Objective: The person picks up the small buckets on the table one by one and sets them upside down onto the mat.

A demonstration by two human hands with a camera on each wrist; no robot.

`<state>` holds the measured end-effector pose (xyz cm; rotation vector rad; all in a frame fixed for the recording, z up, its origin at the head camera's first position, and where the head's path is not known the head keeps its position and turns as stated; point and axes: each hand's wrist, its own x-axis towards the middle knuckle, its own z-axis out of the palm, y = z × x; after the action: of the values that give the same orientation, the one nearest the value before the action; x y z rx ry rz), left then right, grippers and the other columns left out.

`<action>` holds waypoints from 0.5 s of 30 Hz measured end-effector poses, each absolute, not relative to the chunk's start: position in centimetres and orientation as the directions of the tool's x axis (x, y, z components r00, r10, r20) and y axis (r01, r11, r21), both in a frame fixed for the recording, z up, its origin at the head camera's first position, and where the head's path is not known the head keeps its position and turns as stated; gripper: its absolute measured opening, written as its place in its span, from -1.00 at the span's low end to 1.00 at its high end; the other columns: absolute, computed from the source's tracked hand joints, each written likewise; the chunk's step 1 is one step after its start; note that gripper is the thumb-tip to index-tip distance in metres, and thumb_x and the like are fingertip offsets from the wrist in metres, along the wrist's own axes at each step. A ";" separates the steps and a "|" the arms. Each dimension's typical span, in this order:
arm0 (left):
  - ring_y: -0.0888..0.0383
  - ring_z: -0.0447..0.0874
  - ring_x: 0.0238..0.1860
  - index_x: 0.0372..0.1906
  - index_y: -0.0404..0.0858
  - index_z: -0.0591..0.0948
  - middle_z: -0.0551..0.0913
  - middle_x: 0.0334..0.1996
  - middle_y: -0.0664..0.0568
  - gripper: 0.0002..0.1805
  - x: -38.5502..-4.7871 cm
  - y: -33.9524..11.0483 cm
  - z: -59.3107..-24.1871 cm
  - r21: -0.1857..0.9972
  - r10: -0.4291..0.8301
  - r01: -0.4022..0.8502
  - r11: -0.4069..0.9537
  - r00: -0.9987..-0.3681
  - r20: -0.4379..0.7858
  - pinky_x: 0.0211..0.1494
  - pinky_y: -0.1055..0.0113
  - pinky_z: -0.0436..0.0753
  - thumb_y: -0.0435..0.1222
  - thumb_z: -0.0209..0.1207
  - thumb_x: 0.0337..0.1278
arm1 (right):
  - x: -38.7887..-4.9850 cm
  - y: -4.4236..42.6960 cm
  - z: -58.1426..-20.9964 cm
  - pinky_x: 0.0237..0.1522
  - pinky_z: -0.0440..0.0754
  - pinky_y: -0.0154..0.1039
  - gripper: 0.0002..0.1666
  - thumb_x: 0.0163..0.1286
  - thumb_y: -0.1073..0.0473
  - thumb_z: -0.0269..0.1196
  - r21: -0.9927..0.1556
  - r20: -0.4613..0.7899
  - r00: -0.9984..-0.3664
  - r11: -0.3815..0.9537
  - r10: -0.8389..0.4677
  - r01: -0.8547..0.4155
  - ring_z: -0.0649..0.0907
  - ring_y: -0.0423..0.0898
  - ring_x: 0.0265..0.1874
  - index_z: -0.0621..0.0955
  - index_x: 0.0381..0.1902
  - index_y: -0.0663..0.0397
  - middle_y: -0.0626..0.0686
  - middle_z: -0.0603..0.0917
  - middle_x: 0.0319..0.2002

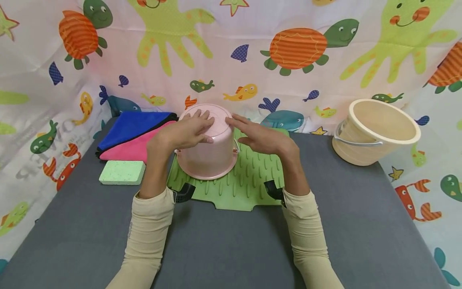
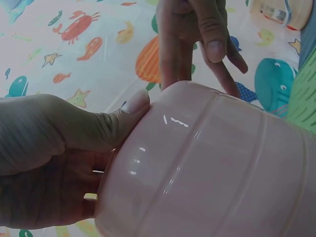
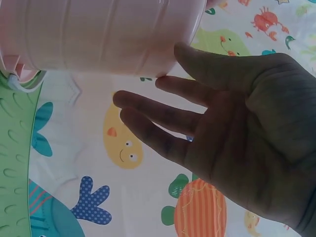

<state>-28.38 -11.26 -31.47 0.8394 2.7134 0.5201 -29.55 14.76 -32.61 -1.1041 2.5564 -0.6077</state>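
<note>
Beige sleeves (image 1: 149,237), hands (image 1: 185,130) outspread without gripping at upturned pink bucket (image 1: 209,156), green mat (image 1: 258,176), grey table (image 1: 231,249), sea-creature curtain (image 1: 227,80)

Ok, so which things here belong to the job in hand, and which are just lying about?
In the job:
- pink bucket, upside down, left hand resting on its base, right hand at its edge
- green mat, under it

Apparently just lying about:
- blue cloth
- pink cloth
- pale green sponge
- cream bucket
</note>
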 end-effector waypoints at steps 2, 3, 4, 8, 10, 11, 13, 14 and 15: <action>-0.41 -0.29 0.69 0.63 -0.40 0.15 -0.09 0.66 -0.43 -0.22 -28.3 -11.4 -31.5 0.410 0.584 0.493 0.767 -0.802 -0.128 0.71 -0.36 -0.23 -0.18 0.18 0.53 | -29.7 14.7 -32.6 0.67 0.18 0.16 -0.19 0.63 0.33 0.06 -0.484 -0.070 -0.666 0.609 -0.742 -0.628 0.04 0.19 0.71 0.03 0.70 0.16 0.23 -0.03 0.72; -0.40 -0.30 0.70 0.63 -0.40 0.16 -0.09 0.66 -0.42 -0.22 -28.3 -11.4 -31.6 0.414 0.583 0.492 0.766 -0.803 -0.125 0.71 -0.35 -0.24 -0.18 0.18 0.53 | -29.7 14.7 -32.6 0.67 0.18 0.16 -0.18 0.63 0.33 0.07 -0.485 -0.060 -0.670 0.608 -0.740 -0.628 0.06 0.18 0.71 0.02 0.70 0.16 0.22 -0.01 0.71; -0.39 -0.30 0.70 0.63 -0.39 0.16 -0.09 0.66 -0.42 -0.22 -28.3 -11.4 -31.6 0.421 0.584 0.490 0.763 -0.802 -0.124 0.71 -0.35 -0.25 -0.18 0.18 0.53 | -29.7 14.7 -32.6 0.67 0.19 0.16 -0.16 0.62 0.34 0.08 -0.491 -0.052 -0.674 0.606 -0.737 -0.625 0.08 0.17 0.71 0.01 0.70 0.17 0.21 0.01 0.71; -0.36 -0.33 0.71 0.64 -0.37 0.14 -0.10 0.68 -0.39 -0.22 -28.2 -11.4 -31.6 0.443 0.584 0.479 0.758 -0.801 -0.133 0.72 -0.32 -0.30 -0.18 0.18 0.53 | -29.6 15.0 -32.5 0.67 0.21 0.14 -0.12 0.61 0.33 0.10 -0.527 -0.034 -0.689 0.598 -0.724 -0.603 0.10 0.12 0.70 -0.04 0.71 0.11 0.14 0.03 0.71; -0.35 -0.33 0.71 0.64 -0.37 0.14 -0.11 0.68 -0.38 -0.21 -28.2 -11.4 -31.6 0.441 0.583 0.478 0.760 -0.801 -0.136 0.72 -0.31 -0.31 -0.17 0.18 0.53 | -29.5 15.1 -32.3 0.66 0.22 0.14 -0.13 0.62 0.33 0.09 -0.536 -0.026 -0.696 0.598 -0.718 -0.596 0.10 0.10 0.70 -0.04 0.71 0.09 0.13 0.04 0.71; -0.35 -0.33 0.71 0.64 -0.37 0.14 -0.11 0.68 -0.37 -0.20 -28.2 -11.4 -31.6 0.436 0.582 0.480 0.762 -0.802 -0.136 0.72 -0.31 -0.30 -0.16 0.19 0.52 | -29.5 15.3 -32.3 0.67 0.22 0.14 -0.14 0.62 0.32 0.09 -0.535 -0.023 -0.701 0.601 -0.713 -0.593 0.10 0.09 0.70 -0.03 0.71 0.08 0.13 0.05 0.71; -0.35 -0.32 0.71 0.64 -0.36 0.15 -0.10 0.68 -0.37 -0.20 -28.2 -11.5 -31.6 0.426 0.580 0.481 0.767 -0.803 -0.136 0.73 -0.31 -0.29 -0.15 0.19 0.52 | -29.4 15.5 -32.1 0.67 0.21 0.14 -0.15 0.63 0.31 0.09 -0.532 -0.020 -0.714 0.612 -0.700 -0.585 0.11 0.09 0.70 -0.01 0.71 0.08 0.13 0.06 0.70; -0.35 -0.31 0.71 0.64 -0.36 0.15 -0.09 0.68 -0.37 -0.21 -28.2 -11.6 -31.6 0.422 0.579 0.481 0.768 -0.804 -0.136 0.73 -0.31 -0.29 -0.15 0.18 0.52 | -29.3 15.6 -32.0 0.67 0.21 0.15 -0.15 0.63 0.30 0.10 -0.525 -0.020 -0.719 0.620 -0.695 -0.584 0.11 0.10 0.70 0.00 0.71 0.08 0.13 0.07 0.70; -0.35 -0.31 0.71 0.64 -0.36 0.15 -0.09 0.68 -0.37 -0.21 -28.2 -11.7 -31.6 0.419 0.577 0.480 0.770 -0.805 -0.137 0.73 -0.31 -0.28 -0.15 0.19 0.52 | -29.3 15.7 -32.0 0.67 0.21 0.15 -0.15 0.63 0.29 0.10 -0.519 -0.020 -0.724 0.626 -0.690 -0.582 0.11 0.10 0.70 0.00 0.71 0.08 0.13 0.07 0.70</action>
<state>-28.23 -11.67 -31.64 0.8241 2.7071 0.5385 -29.27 15.66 -31.97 -1.0452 2.6321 -0.7248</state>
